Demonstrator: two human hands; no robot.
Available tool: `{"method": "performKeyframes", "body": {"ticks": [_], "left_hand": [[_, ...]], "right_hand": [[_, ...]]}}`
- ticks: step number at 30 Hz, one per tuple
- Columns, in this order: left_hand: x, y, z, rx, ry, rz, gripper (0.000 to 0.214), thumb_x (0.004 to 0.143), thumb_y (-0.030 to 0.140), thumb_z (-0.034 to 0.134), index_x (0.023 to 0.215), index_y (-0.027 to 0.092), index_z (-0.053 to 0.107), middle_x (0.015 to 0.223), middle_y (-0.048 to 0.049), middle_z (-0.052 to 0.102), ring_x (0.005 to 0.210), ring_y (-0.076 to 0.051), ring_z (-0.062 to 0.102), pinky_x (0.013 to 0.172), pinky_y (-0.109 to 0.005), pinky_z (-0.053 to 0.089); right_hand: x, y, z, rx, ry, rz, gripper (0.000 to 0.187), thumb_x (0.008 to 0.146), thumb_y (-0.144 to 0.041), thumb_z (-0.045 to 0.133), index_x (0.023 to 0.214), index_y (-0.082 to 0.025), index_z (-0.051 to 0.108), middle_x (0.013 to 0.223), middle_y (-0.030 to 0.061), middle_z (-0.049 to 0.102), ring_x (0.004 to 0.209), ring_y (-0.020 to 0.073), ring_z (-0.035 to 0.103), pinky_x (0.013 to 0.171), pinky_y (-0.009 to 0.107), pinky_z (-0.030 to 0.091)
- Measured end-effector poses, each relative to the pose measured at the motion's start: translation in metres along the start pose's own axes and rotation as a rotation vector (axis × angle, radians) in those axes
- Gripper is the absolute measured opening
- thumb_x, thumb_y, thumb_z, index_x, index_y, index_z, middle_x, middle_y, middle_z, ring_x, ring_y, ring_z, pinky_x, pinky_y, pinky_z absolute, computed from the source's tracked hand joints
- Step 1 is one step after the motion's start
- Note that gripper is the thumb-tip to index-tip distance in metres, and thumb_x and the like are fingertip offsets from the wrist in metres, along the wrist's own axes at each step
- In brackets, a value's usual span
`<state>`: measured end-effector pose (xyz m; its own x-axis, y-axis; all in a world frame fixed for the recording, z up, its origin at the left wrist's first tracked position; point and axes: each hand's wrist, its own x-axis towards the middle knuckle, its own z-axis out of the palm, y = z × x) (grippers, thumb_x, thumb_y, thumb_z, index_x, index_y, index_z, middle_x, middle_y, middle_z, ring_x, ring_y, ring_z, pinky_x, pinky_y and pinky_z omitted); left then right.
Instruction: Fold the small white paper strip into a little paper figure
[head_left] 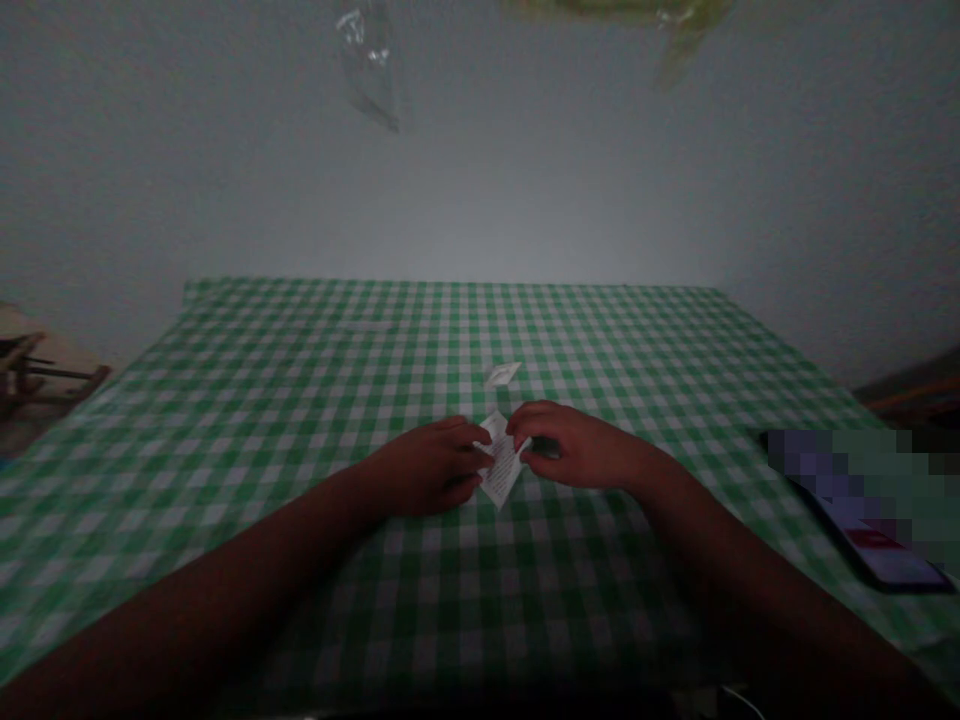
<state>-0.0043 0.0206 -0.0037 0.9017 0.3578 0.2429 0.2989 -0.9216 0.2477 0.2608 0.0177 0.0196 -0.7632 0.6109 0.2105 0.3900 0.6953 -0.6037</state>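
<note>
A small sheet of printed paper [498, 480] lies on the checked cloth between my two hands, turned so that one corner points towards me. My left hand [431, 467] rests beside it with fingers apart, the fingertips lying on the paper's left edge. From the other side, my right hand [574, 445] pinches the paper's right corner between thumb and fingers, and that corner looks raised or folded over. Just beyond the hands sits a second small piece of white paper [503, 375], creased and partly standing up from the cloth.
A green and white checked tablecloth [300, 380] covers the table, which reaches to a plain wall [480, 200]. At the right lies a phone [877, 540], its screen lit and partly blurred out. Wooden furniture [45, 375] stands beyond the left edge. Clear plastic [367, 60] hangs on the wall.
</note>
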Motion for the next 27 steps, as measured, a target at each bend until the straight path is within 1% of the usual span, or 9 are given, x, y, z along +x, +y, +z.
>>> {"method": "performKeyframes", "body": {"ticks": [4,7,10,12,14,17,19,22,27], "left_hand": [[0.002,0.008,0.000,-0.088,-0.033,0.013,0.024,0.091,0.017,0.054,0.112,0.017,0.066,0.121,-0.0133,0.064,0.114,-0.025,0.060,0.101,-0.041,0.050],[0.004,0.012,0.000,-0.151,0.013,0.023,0.024,0.090,0.014,0.052,0.110,0.017,0.064,0.120,-0.0130,0.063,0.111,-0.023,0.061,0.097,-0.037,0.052],[0.006,0.014,-0.001,-0.237,0.047,-0.011,0.020,0.090,0.012,0.049,0.105,0.016,0.061,0.111,-0.0116,0.062,0.101,-0.020,0.061,0.089,-0.033,0.054],[0.007,0.013,-0.001,-0.272,0.051,-0.042,0.016,0.090,0.012,0.048,0.102,0.016,0.058,0.107,-0.0108,0.060,0.096,-0.019,0.060,0.085,-0.033,0.054],[0.008,0.012,0.000,-0.271,0.070,-0.039,0.016,0.089,0.013,0.049,0.102,0.016,0.057,0.106,-0.0107,0.059,0.097,-0.020,0.058,0.086,-0.034,0.054],[0.009,0.005,0.003,-0.227,0.088,0.022,0.024,0.090,0.015,0.051,0.113,0.015,0.056,0.111,-0.0128,0.059,0.103,-0.021,0.057,0.089,-0.036,0.054],[0.009,0.000,0.005,-0.187,0.056,0.079,0.027,0.092,0.017,0.051,0.119,0.014,0.057,0.115,-0.0141,0.059,0.104,-0.021,0.058,0.089,-0.035,0.054],[0.011,-0.006,0.006,-0.150,0.019,0.156,0.022,0.093,0.022,0.056,0.112,0.015,0.063,0.113,-0.0140,0.061,0.103,-0.021,0.060,0.090,-0.035,0.054],[0.012,-0.011,0.008,-0.114,0.020,0.205,0.018,0.091,0.023,0.061,0.107,0.017,0.068,0.110,-0.0120,0.066,0.105,-0.023,0.061,0.094,-0.038,0.052]], "right_hand": [[0.001,0.007,0.003,-0.013,0.026,0.008,0.013,0.088,-0.014,0.056,0.098,-0.020,0.063,0.107,0.0058,0.064,0.098,0.0188,0.060,0.090,0.037,0.050],[0.003,0.009,0.006,-0.043,0.056,0.017,0.010,0.089,-0.016,0.055,0.094,-0.020,0.062,0.104,0.0065,0.063,0.097,0.0197,0.059,0.088,0.037,0.050],[0.005,0.010,0.012,-0.092,0.076,0.035,0.008,0.090,-0.017,0.054,0.095,-0.019,0.060,0.104,0.0077,0.062,0.099,0.0208,0.057,0.090,0.038,0.049],[0.006,0.010,0.016,-0.135,0.083,0.044,0.007,0.091,-0.019,0.054,0.096,-0.018,0.059,0.104,0.0086,0.061,0.100,0.0220,0.056,0.092,0.039,0.047],[0.007,0.011,0.020,-0.182,0.094,0.051,0.007,0.091,-0.021,0.054,0.097,-0.018,0.058,0.103,0.0091,0.060,0.101,0.0232,0.054,0.093,0.041,0.046],[0.008,0.012,0.023,-0.227,0.111,0.065,0.010,0.092,-0.024,0.054,0.100,-0.018,0.056,0.105,0.0095,0.058,0.102,0.0240,0.052,0.093,0.042,0.046],[0.009,0.012,0.023,-0.250,0.117,0.074,0.014,0.091,-0.024,0.056,0.104,-0.018,0.055,0.108,0.0101,0.057,0.103,0.0244,0.052,0.092,0.042,0.046],[0.009,0.010,0.022,-0.296,0.119,0.100,0.019,0.089,-0.023,0.058,0.107,-0.018,0.054,0.109,0.0107,0.056,0.105,0.0251,0.051,0.093,0.041,0.046],[0.009,0.003,0.019,-0.361,0.168,0.142,0.018,0.088,-0.023,0.060,0.104,-0.015,0.057,0.107,0.0123,0.056,0.102,0.0253,0.053,0.091,0.041,0.047]]}}
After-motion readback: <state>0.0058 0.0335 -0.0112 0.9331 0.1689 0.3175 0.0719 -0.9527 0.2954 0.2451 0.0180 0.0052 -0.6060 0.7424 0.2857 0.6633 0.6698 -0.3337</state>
